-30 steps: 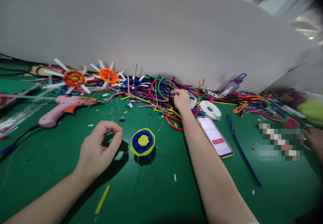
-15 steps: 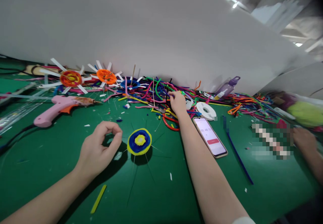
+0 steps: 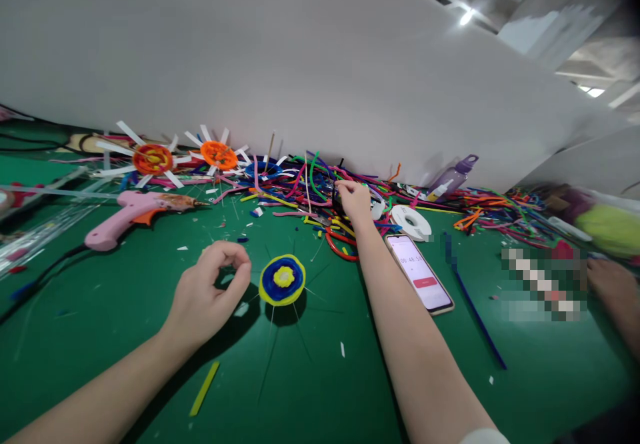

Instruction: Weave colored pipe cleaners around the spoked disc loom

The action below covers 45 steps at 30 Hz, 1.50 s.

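A round disc with yellow and blue rings, coiled from what looks like pipe cleaner, sits on thin clear strands that spread out over the green table. Just left of it is my left hand, thumb and forefinger pinched together. Whatever is between those fingertips is too fine to make out. My right hand reaches into a heap of coloured pipe cleaners at the back, fingers closed beside something black that is mostly hidden. A short yellow strip lies near the front.
A pink glue gun lies at left. Orange discs with white strips stand behind. Right of my forearm are a phone, a white spool, a purple bottle and a blue pipe cleaner. Another person's hand shows far right.
The whole view has swung slightly left, so things appear further right. My right hand's fingers have shifted a little within the heap. My left hand keeps its pinch beside the disc.
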Each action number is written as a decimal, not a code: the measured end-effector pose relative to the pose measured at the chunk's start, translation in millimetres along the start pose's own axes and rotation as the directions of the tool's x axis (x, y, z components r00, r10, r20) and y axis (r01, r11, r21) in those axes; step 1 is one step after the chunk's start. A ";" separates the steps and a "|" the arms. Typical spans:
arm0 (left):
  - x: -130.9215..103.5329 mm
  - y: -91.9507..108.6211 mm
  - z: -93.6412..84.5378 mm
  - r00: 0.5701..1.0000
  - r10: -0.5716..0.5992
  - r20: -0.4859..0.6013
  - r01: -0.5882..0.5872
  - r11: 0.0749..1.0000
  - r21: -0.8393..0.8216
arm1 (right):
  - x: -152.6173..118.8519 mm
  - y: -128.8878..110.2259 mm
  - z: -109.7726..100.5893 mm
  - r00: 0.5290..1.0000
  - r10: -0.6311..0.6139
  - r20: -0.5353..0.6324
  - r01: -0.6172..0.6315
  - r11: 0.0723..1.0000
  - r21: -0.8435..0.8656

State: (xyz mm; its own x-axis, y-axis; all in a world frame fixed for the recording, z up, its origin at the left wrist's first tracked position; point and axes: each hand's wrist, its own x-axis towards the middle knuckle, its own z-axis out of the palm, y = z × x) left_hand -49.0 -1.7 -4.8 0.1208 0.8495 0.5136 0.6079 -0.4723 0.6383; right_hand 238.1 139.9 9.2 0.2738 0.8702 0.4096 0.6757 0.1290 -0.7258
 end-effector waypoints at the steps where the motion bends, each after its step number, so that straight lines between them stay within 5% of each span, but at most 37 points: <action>1: 0.0 -0.2 -0.2 1.000 0.005 0.003 -0.005 1.000 0.000 | 2.6 -1.6 -1.1 1.000 0.025 -0.014 -0.024 0.998 0.061; 12: 1.4 2.0 1.2 1.000 0.010 -0.010 -0.010 1.000 -0.010 | 15.1 -25.7 -18.5 0.989 0.150 -0.007 -0.129 0.876 0.465; 20: 0.8 0.8 0.9 1.000 -0.002 0.002 0.002 1.000 -0.009 | 10.8 -23.8 -24.1 0.993 0.098 0.068 -0.103 0.993 0.061; 29: 1.5 0.6 2.1 1.000 -0.014 0.019 0.014 1.000 0.002 | 3.8 -31.6 -30.4 0.987 -0.012 0.160 0.062 0.949 -0.310; 35: 0.7 1.1 0.7 1.000 -0.020 0.016 0.020 1.000 0.000 | -1.1 -27.8 -34.3 0.931 0.053 0.362 0.128 0.880 -0.457; 45: 2.1 0.9 2.4 0.999 -0.030 0.028 0.030 1.000 -0.002 | -0.9 -21.8 -32.8 0.888 0.140 0.439 0.095 0.877 -0.471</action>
State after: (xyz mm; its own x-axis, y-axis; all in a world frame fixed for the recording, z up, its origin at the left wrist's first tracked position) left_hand -46.3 0.2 -4.6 0.1241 0.8696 0.4779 0.6100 -0.4467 0.6545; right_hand 245.6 120.7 42.7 0.0373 0.9991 0.0199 0.9410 -0.0284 -0.3371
